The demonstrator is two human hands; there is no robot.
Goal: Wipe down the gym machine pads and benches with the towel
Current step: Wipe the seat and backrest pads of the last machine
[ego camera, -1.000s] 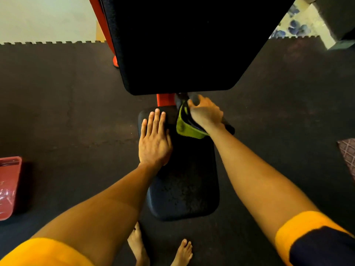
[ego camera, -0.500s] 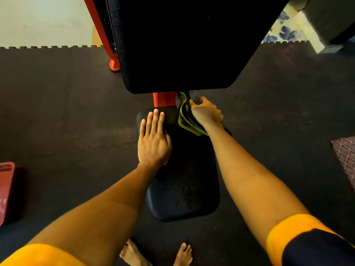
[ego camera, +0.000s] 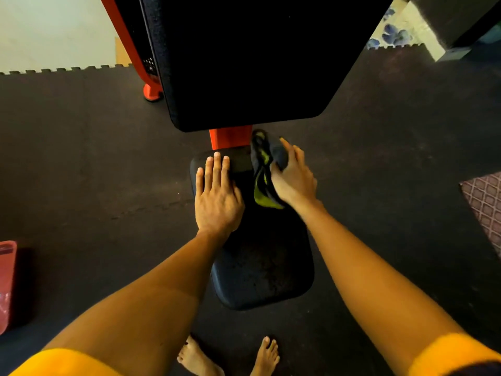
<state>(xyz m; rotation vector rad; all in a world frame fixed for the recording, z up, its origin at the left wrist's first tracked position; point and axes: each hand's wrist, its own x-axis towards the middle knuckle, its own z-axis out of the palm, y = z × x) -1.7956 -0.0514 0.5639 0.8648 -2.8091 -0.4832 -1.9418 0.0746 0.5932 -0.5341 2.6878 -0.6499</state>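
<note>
Floor mat (ego camera: 81, 172), seat pad (ego camera: 263, 267) far edge, right hand (ego camera: 294, 183) gripping towel (ego camera: 261, 169)

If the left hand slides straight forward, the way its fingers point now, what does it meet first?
The left hand would probably meet the orange metal post just beyond the far edge of the small black seat pad, under the large black back pad; depth is unclear.

No readable text shows; the red bin (ego camera: 6, 283) perhaps bears a blurred label.
</note>
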